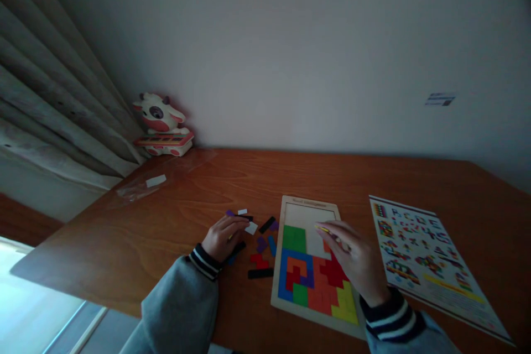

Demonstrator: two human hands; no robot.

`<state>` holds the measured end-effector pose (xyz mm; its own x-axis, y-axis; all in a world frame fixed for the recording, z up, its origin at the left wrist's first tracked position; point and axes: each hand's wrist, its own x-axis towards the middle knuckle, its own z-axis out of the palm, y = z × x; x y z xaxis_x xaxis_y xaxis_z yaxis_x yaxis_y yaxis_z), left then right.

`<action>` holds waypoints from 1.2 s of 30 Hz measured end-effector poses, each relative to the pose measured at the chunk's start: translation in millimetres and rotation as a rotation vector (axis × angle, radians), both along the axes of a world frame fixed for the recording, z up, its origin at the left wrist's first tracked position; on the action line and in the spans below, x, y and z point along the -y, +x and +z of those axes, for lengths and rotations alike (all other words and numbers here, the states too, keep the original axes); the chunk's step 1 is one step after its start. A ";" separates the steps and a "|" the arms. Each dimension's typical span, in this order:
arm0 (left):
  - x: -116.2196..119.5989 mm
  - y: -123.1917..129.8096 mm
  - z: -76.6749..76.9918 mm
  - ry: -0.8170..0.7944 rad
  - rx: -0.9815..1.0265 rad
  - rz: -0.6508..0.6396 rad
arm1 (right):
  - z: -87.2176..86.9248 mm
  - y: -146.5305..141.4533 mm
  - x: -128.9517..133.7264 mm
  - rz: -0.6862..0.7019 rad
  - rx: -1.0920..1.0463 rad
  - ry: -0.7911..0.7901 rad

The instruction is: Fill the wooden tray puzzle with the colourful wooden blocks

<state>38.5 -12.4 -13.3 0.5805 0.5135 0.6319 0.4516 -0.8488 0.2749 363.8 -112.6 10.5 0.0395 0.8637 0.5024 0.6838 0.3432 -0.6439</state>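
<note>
My right hand point(352, 254) is over the right side of a wooden puzzle board point(307, 203), its fingers pinched on a small yellow piece point(322, 228). Green, blue, orange, red, purple and yellow pieces fill the board's lower part; its upper part shows bare wood. My left hand point(226, 235) rests among loose pieces left of the board, fingers curled down, and what they may hold is hidden. Near it are a white piece point(251, 228), black pieces point(260, 273), a red piece point(259, 260), a blue piece point(272, 245) and purple pieces point(261, 244).
A printed sheet point(431, 260) with coloured figures lies right of the board. At the back left, a cow-shaped toy point(164, 127) with a keyboard stands by the wall, near a curtain point(53, 83). Clear plastic wrap point(135, 191) with a white label lies in front of it.
</note>
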 end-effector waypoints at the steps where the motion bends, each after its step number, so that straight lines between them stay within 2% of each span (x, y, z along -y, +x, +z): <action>1: -0.5 1.0 -2.4 -0.003 -0.003 -0.016 | -10.0 8.0 4.5 -0.074 0.021 0.061; 3: -2.4 1.7 -7.1 -0.010 -0.019 -0.044 | -26.2 17.4 9.6 -0.229 0.049 0.136; 5: -4.6 1.0 -10.0 -0.022 -0.033 -0.062 | -33.8 19.4 10.7 -0.258 0.080 0.163; 10: -7.8 -1.8 -8.2 -0.057 -0.041 -0.100 | -28.1 12.1 11.4 -0.058 0.185 0.127; 21: -7.8 -0.5 -3.2 -0.063 -0.042 -0.126 | -30.5 10.4 15.6 0.123 0.312 -0.058; 26: -7.7 -1.2 -2.9 -0.066 -0.047 -0.131 | -30.3 10.4 14.2 0.067 0.324 -0.106; 32: -9.0 -1.2 -4.9 -0.075 -0.053 -0.130 | -34.6 7.3 10.4 -0.098 0.344 -0.181; 36: -9.6 -0.9 -5.5 -0.067 -0.056 -0.134 | -34.4 6.6 10.7 -0.116 0.364 -0.215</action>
<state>37.6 -2.8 -18.8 0.6799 0.4695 0.5633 0.3522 -0.8828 0.3108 370.4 -123.3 -24.0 -0.0040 0.9503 0.3112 0.9053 0.1355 -0.4025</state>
